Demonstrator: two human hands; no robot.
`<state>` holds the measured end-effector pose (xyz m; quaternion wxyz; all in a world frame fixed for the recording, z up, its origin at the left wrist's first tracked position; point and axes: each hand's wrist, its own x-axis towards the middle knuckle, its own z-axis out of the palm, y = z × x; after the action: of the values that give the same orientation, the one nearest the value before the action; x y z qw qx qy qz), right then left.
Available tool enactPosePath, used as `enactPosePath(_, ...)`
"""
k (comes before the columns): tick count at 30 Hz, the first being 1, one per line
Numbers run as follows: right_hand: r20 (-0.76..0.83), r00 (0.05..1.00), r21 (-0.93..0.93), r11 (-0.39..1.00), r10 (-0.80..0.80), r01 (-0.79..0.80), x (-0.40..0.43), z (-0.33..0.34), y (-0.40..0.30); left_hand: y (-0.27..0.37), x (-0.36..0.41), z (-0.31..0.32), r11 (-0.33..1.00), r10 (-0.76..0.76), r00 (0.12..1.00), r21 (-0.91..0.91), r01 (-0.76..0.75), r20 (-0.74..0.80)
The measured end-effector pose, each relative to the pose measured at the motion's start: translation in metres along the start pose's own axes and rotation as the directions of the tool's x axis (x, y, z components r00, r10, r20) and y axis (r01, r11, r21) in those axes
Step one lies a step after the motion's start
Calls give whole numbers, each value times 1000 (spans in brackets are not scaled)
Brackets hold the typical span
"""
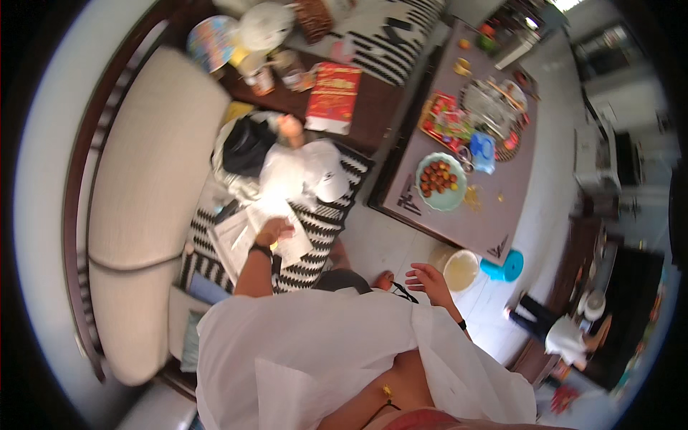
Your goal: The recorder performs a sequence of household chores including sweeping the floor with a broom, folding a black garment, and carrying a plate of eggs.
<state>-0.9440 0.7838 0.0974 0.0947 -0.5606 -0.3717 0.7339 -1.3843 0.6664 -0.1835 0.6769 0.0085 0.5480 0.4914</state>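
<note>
My left hand [275, 231] is over the white pages of an open book or notebook [293, 244] on the seat. Its fingers are blurred and partly curled, so whether they grip anything cannot be made out. A small yellow thing shows just below that hand. Beside the pages lies a pale flat tray or box lid [228, 236]. My right hand [426, 280] hangs over the floor with fingers apart and nothing in it. Close to its right stands a cream waste bin [461, 271] with a pale liner.
A white cap [329, 180], a black item in a bag [248, 145] and a red box [334, 97] lie ahead. On the table [484, 220], a pale green bowl [430, 200] holds round fruit. A blue stool [505, 266] stands by its corner. Another person [561, 336] is at far right.
</note>
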Motion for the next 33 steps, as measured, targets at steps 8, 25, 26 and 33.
enactPosePath(8, -169, 982, 160, 981, -84, 112, -52, -52, 62, -70, -42, 91, 455, -546, 837, 851, 261, 35)
enactPosePath(25, -503, 860, 421, 846, -83, 328, -200, -219, 267, -157, -28, 343, -189, -362, 631, 609, -770, 686)
enactPosePath(26, -513, 853, 402, 853, -92, 333, -207, -226, 265, -167, -31, 360, -187, -374, 635, 615, -766, 676)
enactPosePath(33, -566, 805, 369, 819, -178, 440, -245, -329, 224, -228, 22, 348, 208, -561, 822, 978, 23, 100)
